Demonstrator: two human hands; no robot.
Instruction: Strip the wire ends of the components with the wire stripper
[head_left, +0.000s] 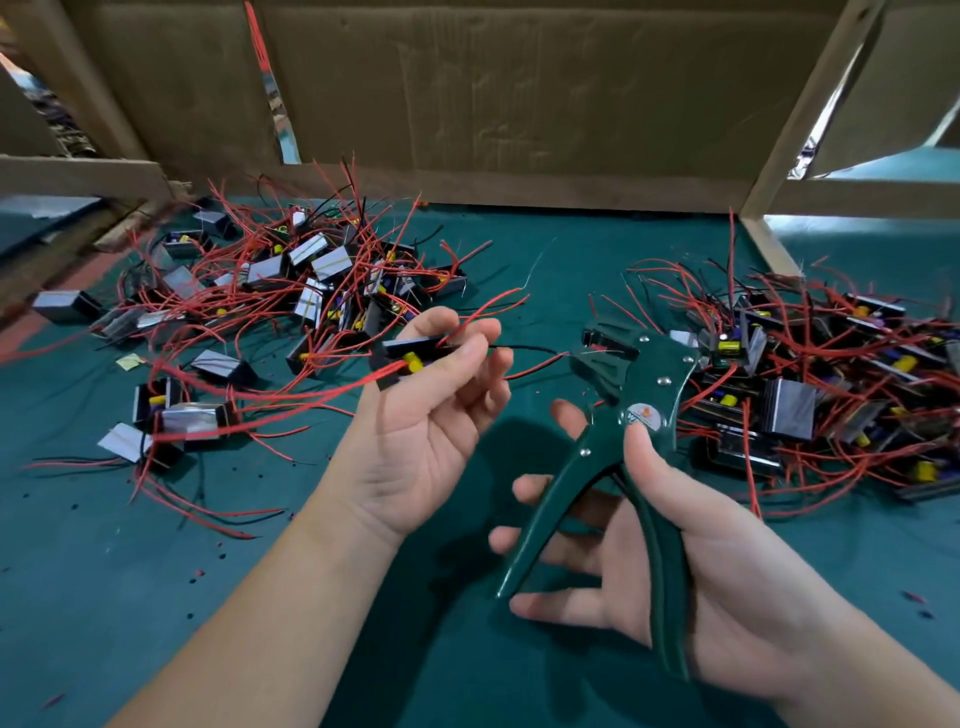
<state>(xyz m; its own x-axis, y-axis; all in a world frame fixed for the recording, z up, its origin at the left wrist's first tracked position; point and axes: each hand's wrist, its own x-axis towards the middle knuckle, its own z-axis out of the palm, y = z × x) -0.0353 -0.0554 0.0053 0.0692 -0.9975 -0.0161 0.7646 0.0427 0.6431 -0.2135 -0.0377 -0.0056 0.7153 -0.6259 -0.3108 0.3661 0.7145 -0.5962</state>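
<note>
My left hand (431, 415) holds a small black component (402, 356) with a yellow part, pinching its wires between thumb and fingers. A black wire (524, 348) and a red wire run from it to the right, ending at the jaws of the green wire stripper (631, 415). My right hand (691, 561) grips the stripper by its two handles, which are spread apart, thumb up near the pivot. The stripper's head points up and left toward the wire ends.
A heap of components with red and black wires (291, 291) lies on the green table mat (260, 545) at the left. A second heap (821, 384) lies at the right. Cardboard walls (519, 104) stand behind. Small insulation bits dot the mat.
</note>
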